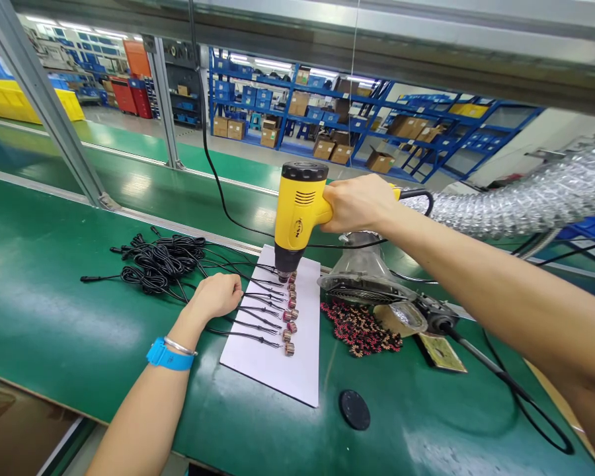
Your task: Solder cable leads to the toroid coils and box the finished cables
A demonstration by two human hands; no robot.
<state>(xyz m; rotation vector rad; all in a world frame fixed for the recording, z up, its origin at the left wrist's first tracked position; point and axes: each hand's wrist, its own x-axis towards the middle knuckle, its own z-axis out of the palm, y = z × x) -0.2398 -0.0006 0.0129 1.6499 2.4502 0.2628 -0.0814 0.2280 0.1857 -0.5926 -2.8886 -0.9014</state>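
My right hand (359, 203) is wrapped round the handle of a yellow heat gun (297, 205), its black nozzle pointing down over the far end of a white board (302, 377). Along the board lies a row of small copper-wound coils (289, 349) with thin black cables (248, 335) running off to the left. My left hand (219, 294) is closed at the board's left edge, beside the cables; what its fingers hold, if anything, is hidden. Bundled black cables (163, 264) lie left of it.
A pile of red and copper-coloured parts (359, 329) lies right of the board, near a transparent hood (361, 271) and a silver duct (515, 188). A black disc (354, 409) rests nearer the front. A metal post (54, 106) stands at the left.
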